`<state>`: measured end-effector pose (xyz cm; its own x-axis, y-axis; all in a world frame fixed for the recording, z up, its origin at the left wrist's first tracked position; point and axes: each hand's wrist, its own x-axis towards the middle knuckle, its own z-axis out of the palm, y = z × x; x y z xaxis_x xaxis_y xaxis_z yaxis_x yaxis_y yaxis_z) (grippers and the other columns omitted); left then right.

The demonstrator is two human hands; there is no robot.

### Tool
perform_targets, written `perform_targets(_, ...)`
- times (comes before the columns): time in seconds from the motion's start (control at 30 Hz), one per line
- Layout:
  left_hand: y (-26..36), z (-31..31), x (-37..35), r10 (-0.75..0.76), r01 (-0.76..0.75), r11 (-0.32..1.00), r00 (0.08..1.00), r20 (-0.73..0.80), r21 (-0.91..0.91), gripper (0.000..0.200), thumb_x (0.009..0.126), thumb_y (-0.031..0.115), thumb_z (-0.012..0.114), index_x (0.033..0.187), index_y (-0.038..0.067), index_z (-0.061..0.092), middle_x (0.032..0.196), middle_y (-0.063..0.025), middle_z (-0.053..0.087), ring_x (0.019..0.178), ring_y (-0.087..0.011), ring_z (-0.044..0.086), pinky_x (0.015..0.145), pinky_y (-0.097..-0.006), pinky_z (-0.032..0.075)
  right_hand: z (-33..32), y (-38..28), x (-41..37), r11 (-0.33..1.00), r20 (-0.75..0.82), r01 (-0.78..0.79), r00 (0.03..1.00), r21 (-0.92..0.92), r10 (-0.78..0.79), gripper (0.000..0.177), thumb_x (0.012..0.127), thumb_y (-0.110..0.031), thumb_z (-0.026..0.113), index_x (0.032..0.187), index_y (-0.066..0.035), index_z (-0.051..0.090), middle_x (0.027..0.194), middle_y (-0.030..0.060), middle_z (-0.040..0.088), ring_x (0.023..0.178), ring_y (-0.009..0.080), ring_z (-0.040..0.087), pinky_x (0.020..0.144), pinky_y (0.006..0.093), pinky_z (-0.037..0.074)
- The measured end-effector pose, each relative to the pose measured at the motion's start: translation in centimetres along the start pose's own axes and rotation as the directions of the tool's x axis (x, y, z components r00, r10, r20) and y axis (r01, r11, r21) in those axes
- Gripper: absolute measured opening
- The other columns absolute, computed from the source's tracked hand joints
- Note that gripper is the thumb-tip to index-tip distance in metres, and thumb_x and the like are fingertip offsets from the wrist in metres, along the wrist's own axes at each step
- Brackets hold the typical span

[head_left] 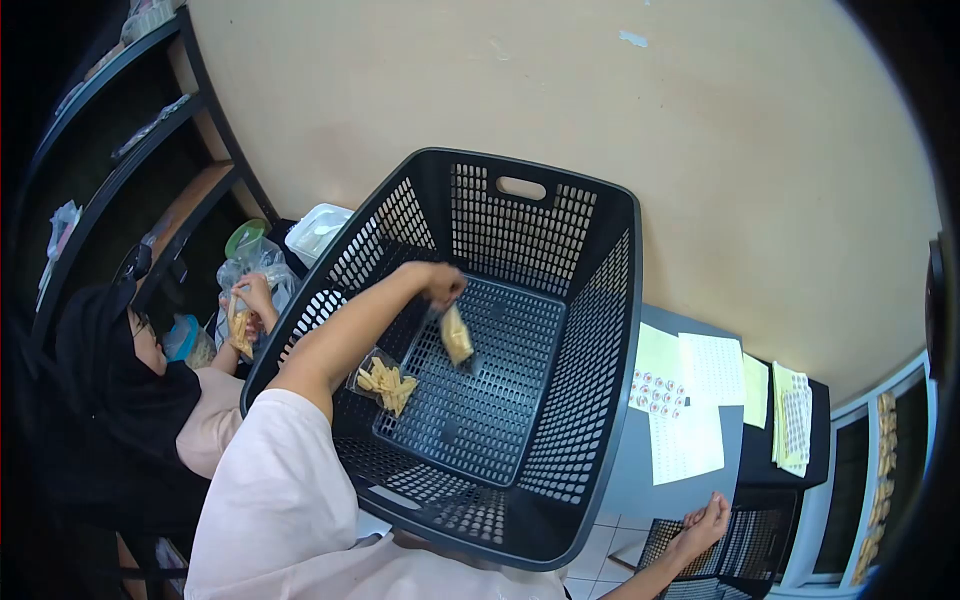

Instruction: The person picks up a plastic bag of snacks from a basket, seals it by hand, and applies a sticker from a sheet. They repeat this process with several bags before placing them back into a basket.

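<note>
My left hand [443, 284] reaches down into a large black plastic basket [625, 300] and is closed on the top of a small clear packet of yellowish snacks [457, 336]. The packet hangs tilted above the slatted basket floor. Another packet of pale snack sticks [388, 386] lies inside at the basket's left side, partly beneath my forearm. My right hand [707, 524] is outside the basket, at the grey table's front edge, with curled fingers. What it holds, if anything, I cannot make out.
Sticker sheets [658, 393] lie on the grey table [632, 470] at right. Below stands another black basket [770, 535]. A co-worker at left handles a snack bag [241, 330], near a white container [318, 232] and a dark shelf [215, 110]. A wall rises behind.
</note>
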<state>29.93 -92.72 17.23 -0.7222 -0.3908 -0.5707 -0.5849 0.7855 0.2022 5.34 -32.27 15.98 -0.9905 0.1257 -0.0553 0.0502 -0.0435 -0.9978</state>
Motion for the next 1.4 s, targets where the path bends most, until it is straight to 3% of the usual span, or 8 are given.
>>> perform_targets(0.1,3.9,-6.7,-2.7,0.411,-0.386,0.911,0.828,-0.381,0.143,0.007,0.077,0.004,0.065,0.083,0.005,0.061,0.079,-0.0114,0.067,0.077,-0.0284,0.065,0.068,-0.0394,0.051,1.6,-4.0,-1.7,0.988,0.134,0.152,0.979,0.020,-0.153,0.013,0.097,-0.014,0.057,0.095,-0.001,0.059,0.057,-0.0044,0.040,0.046,0.0022,0.032,0.040,0.0199,0.025)
perform_targets(0.23,13.6,-14.5,-9.9,0.502,-0.486,0.853,0.663,-0.555,0.190,0.009,0.088,0.004,0.059,0.094,-0.001,0.064,0.088,-0.0157,0.069,0.085,-0.0293,0.066,0.075,-0.0408,0.051,5.7,-12.1,-5.2,0.910,0.273,0.412,0.871,0.045,-0.408,0.010,0.096,-0.008,0.058,0.098,0.001,0.061,0.062,-0.0027,0.047,0.051,0.0028,0.037,0.045,0.0193,0.029)
perform_targets(0.47,25.3,-18.9,-18.7,0.770,-0.729,0.599,0.411,-0.488,0.331,0.012,0.088,0.008,0.062,0.097,0.000,0.065,0.086,-0.0130,0.069,0.079,-0.0281,0.066,0.074,-0.0383,0.052,13.6,-24.6,-11.8,0.599,0.539,0.787,0.444,0.148,-0.716,0.039,0.077,-0.003,0.075,0.113,0.005,0.063,0.110,0.0183,0.067,0.106,0.0258,0.064,0.095,0.0346,0.047)
perform_targets(0.57,29.6,-17.6,-23.6,0.858,-0.834,0.449,0.302,-0.415,0.321,0.015,0.087,0.008,0.064,0.101,0.002,0.062,0.081,-0.0102,0.068,0.072,-0.0264,0.065,0.069,-0.0374,0.051,15.9,-26.1,-14.0,0.463,0.603,0.868,0.275,0.179,-0.749,0.045,0.077,-0.010,0.078,0.116,0.004,0.062,0.113,0.0201,0.067,0.106,0.0292,0.065,0.096,0.0355,0.047)
perform_targets(0.77,31.6,-15.3,-25.9,0.824,-0.901,0.367,0.198,-0.531,0.233,0.031,0.084,0.016,0.073,0.105,0.004,0.055,0.069,-0.0071,0.061,0.061,-0.0188,0.058,0.058,-0.0320,0.046,15.2,-24.3,-13.5,0.780,0.622,0.412,0.472,0.471,-0.625,0.013,0.088,-0.002,0.066,0.097,0.008,0.066,0.083,0.0127,0.072,0.077,0.0139,0.069,0.069,0.0228,0.053)
perform_targets(0.97,30.4,-14.4,-23.5,0.799,-0.943,0.309,0.189,-0.571,0.121,0.025,0.085,0.021,0.073,0.086,-0.002,0.064,0.069,-0.0067,0.060,0.063,-0.0165,0.056,0.058,-0.0289,0.043,13.2,-23.5,-12.3,0.718,0.420,0.480,0.590,0.504,-0.689,0.009,0.091,-0.006,0.065,0.090,0.003,0.065,0.078,0.0141,0.072,0.071,0.0150,0.070,0.066,0.0231,0.055)
perform_targets(1.17,32.1,-13.0,-21.8,0.759,-0.971,0.121,-0.044,-0.650,0.206,0.009,0.084,0.006,0.067,0.082,-0.003,0.066,0.069,-0.0081,0.060,0.063,-0.0188,0.056,0.058,-0.0314,0.043,12.9,-22.5,-11.9,0.756,0.389,0.385,0.681,0.530,-0.620,0.008,0.090,-0.007,0.067,0.089,0.001,0.067,0.079,0.0129,0.072,0.072,0.0142,0.070,0.066,0.0223,0.054)
perform_targets(1.4,32.7,-13.9,-21.6,0.823,-0.965,0.108,-0.049,-0.566,0.241,0.004,0.078,0.002,0.068,0.077,-0.002,0.065,0.065,-0.0073,0.058,0.058,-0.0166,0.054,0.053,-0.0296,0.040,10.4,-23.4,-11.4,0.812,0.529,0.466,0.617,0.351,-0.583,0.017,0.081,-0.005,0.074,0.096,0.004,0.070,0.089,0.0141,0.072,0.077,0.0148,0.068,0.070,0.0259,0.053)
